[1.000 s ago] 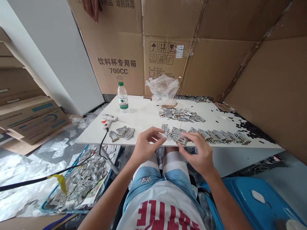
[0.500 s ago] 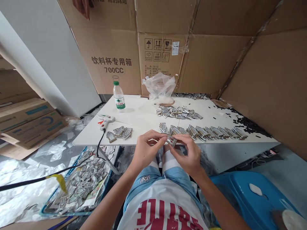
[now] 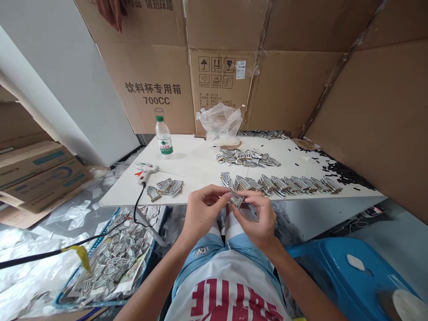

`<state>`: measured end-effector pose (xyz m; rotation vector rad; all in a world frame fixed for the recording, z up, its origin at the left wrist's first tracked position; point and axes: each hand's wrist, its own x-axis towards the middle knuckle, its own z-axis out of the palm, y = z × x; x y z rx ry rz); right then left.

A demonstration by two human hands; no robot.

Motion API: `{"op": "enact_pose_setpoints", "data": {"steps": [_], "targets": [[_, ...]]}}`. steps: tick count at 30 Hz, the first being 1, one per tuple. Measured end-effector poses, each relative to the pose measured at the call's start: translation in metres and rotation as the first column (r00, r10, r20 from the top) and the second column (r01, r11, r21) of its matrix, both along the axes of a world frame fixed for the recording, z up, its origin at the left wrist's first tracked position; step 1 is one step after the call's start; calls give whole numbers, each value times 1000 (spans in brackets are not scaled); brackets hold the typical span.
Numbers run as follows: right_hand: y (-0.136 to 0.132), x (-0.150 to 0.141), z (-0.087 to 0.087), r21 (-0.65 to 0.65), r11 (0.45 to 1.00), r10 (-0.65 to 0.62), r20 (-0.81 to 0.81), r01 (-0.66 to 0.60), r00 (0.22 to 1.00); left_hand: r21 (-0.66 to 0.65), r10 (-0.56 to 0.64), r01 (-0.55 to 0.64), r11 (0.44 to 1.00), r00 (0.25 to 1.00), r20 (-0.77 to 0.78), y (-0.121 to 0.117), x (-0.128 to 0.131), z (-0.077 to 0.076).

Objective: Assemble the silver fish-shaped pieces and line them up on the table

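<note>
Between my two hands, just past the table's front edge, is a small grey-and-white flat piece (image 3: pixel 236 199) with a pointed-arch outline like those on the table. My left hand (image 3: pixel 204 207) pinches its left end between thumb and fingers. At its right side, my right hand (image 3: pixel 257 217) grips it with thumb and forefinger. A row of stacked similar pieces (image 3: pixel 290 184) lies along the front edge beyond my right hand. One small stack (image 3: pixel 226 179) stands just beyond the held piece, and a looser pile (image 3: pixel 247 157) lies farther back.
A white glue gun (image 3: pixel 146 173) lies at the table's left, near a few loose pieces (image 3: pixel 165 187). Behind stand a water bottle (image 3: pixel 163 137) and a plastic bag (image 3: pixel 220 122). Small black bits (image 3: pixel 347 174) litter the right. A blue basket (image 3: pixel 92 303) of pieces is below left; a blue stool (image 3: pixel 341 263) is right.
The held piece has turned between my fingers, and its broad face now shows more. Both hands stay in nearly the same place. The view has shifted slightly.
</note>
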<state>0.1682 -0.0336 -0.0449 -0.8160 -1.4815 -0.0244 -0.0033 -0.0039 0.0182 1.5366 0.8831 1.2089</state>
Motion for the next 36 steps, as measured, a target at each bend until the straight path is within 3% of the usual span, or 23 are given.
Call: {"op": "enact_pose_setpoints", "data": {"steps": [7,12,15,17,19,21,26,29,33,36], "targets": [[-4,-4,4,11,1000,17,-21,-17,1000,207,110,-92,974,991,-80,-1,-2,5],[-9,-6,9,-11,1000,17,-43,-18,999,225,106,-83,971,990,-90,1,-2,4],[-13,-7,14,-22,999,25,-78,-26,997,120,63,-60,991,998,-22,4,-4,4],[-15,-9,19,-15,1000,4,-60,-5,998,-20,-60,60,998,998,31,5,-6,5],[-18,-9,25,-2,999,-40,23,40,999,-151,-194,204,967,978,79,6,-8,8],[-19,-8,30,18,997,-71,124,69,990,-218,-249,267,939,963,108,6,-11,11],[-17,-1,32,37,998,-57,336,47,940,-207,-213,226,952,973,85,8,-15,16],[-15,4,33,88,993,-112,431,82,896,-208,-203,213,955,977,67,9,-16,16],[-10,25,41,131,981,-187,481,141,856,-184,-169,165,969,986,-9,10,-17,14],[1,56,40,120,957,-289,435,263,853,-61,-39,32,998,990,-132,16,-23,13]]}}
